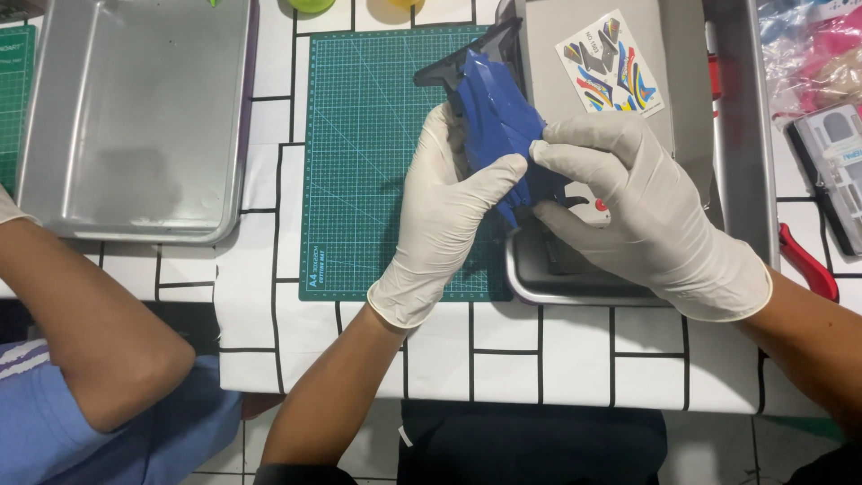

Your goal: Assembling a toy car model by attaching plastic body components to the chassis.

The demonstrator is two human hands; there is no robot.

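A glossy blue plastic model part (499, 117) with a dark grey pointed piece at its top is held up over the green cutting mat (368, 162). My left hand (444, 216), in a white glove, grips it from the left, thumb across its front. From the right, my right hand (628, 202), also gloved, pinches the part's right edge with thumb and forefinger. Beneath my right hand lies a metal tray (736, 135) with a colourful sticker sheet (611, 65) on a grey sheet and a small red-and-white bit.
An empty metal tray (135, 117) sits at the left on the white cloth with black grid lines. Another person's bare arm (90, 332) reaches in at the lower left. Red-handled pliers (808, 265), a clear plastic box (831, 166) and bagged items lie at the right.
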